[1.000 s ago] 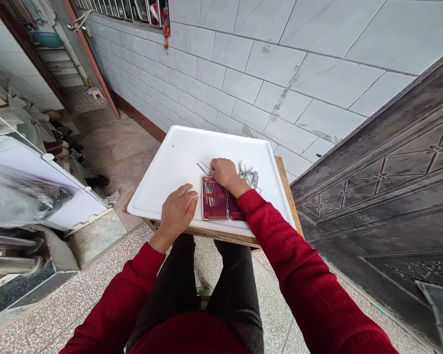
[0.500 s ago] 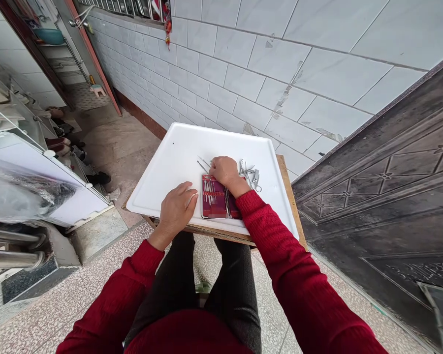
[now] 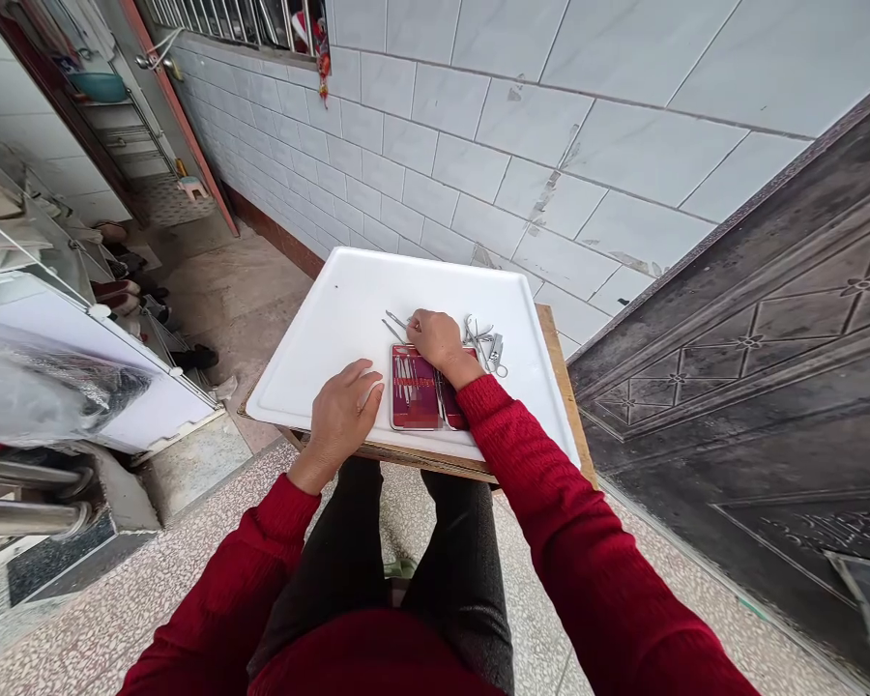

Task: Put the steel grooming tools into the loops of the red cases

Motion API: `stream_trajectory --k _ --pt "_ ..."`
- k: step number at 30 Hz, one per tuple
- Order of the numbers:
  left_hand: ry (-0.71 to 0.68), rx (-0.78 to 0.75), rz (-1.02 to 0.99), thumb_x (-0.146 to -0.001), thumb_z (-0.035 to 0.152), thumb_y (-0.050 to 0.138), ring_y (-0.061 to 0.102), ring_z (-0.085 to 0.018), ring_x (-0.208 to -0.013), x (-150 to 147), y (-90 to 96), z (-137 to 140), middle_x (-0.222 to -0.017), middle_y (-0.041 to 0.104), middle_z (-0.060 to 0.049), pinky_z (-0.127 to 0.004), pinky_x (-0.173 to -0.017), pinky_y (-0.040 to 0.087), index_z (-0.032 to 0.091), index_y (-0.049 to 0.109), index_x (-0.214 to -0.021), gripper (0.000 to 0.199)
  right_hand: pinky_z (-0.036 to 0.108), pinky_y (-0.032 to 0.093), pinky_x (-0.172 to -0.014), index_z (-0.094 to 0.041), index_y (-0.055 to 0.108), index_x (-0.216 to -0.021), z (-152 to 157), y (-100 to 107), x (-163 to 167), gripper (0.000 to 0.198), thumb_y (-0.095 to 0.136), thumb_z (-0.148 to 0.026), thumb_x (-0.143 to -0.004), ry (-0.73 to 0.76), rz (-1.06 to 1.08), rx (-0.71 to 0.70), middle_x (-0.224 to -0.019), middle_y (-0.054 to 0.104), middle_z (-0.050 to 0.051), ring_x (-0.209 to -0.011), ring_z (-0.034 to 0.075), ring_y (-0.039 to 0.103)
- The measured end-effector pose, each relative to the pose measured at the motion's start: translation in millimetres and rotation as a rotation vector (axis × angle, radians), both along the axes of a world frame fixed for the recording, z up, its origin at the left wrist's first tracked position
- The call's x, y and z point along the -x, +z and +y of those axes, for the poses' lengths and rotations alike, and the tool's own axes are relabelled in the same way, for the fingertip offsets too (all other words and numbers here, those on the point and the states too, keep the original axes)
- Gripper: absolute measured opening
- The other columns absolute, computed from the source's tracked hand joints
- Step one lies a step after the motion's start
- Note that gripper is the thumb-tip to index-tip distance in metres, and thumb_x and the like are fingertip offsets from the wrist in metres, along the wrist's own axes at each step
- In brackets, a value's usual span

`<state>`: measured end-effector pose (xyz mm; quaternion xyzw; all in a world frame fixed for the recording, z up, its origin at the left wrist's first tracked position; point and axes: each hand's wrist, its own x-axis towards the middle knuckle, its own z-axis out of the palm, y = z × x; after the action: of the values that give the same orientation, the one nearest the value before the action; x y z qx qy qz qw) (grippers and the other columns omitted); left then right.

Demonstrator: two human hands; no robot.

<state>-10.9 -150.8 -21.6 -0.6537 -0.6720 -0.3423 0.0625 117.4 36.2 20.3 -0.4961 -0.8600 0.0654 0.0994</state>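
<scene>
An open manicure case [image 3: 415, 411] with a dark red lining lies on the white board, with several slim metal tools tucked in its left half. My right hand [image 3: 436, 338] reaches over the top of the case, its fingers closed on the end of a slim metal tool [image 3: 396, 318]; the fingertips are partly hidden. Another thin metal tool [image 3: 392, 332] lies close beside it on the board. Left of the case, my left hand [image 3: 344, 406] is curved, thumb and fingers apart, holding nothing. Right of my right hand rest nail clippers [image 3: 496, 344] and other metal tools in a small cluster.
The white board [image 3: 304, 338] sits on a wooden table [image 3: 566, 401] against a tiled wall [image 3: 449, 164]. A dark patterned metal door [image 3: 696, 387] stands to the right. On the left are a white cabinet [image 3: 108, 358] and shoes on a rack [image 3: 152, 324].
The slim tool at my right fingertips has shifted slightly and lies at a different angle. My left hand keeps its pose beside the case. The whole view has moved a little.
</scene>
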Motion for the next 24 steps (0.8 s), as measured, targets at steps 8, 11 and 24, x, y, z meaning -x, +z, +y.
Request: stream_trajectory --k 8,11,24 --pt "-0.014 0.004 -0.025 -0.105 0.036 0.046 0.068 -0.023 -0.123 0 -0.2 -2 -0.134 0.071 -0.005 -0.040 -0.106 0.057 0.025 0.072 -0.114 0.030 0.031 0.049 -0.083 -0.017 0.077 -0.112 3 0 6 0.032 0.048 -0.021 -0.099 -0.009 -0.092 -0.034 -0.112 0.077 0.017 -0.103 0.027 0.072" --pt "-0.015 0.009 -0.029 -0.105 0.035 0.047 0.068 -0.023 -0.123 0 -0.4 -2 -0.134 0.071 -0.006 -0.039 -0.105 0.057 0.023 0.073 -0.114 0.030 0.031 0.049 -0.083 -0.015 0.076 -0.114 1 3 10 0.032 0.047 -0.018 -0.099 -0.001 -0.135 -0.033 -0.113 0.077 0.018 -0.104 0.027 0.072" --pt "-0.009 -0.025 0.015 -0.105 0.033 0.048 0.070 -0.024 -0.120 0 -2.7 -4 -0.133 0.072 -0.007 -0.041 -0.102 0.059 0.024 0.072 -0.116 0.027 0.030 0.050 -0.082 -0.012 0.075 -0.113 1 13 11 0.027 0.055 -0.020 -0.096 0.051 -0.181 0.037 -0.113 0.077 0.018 -0.106 0.027 0.072"
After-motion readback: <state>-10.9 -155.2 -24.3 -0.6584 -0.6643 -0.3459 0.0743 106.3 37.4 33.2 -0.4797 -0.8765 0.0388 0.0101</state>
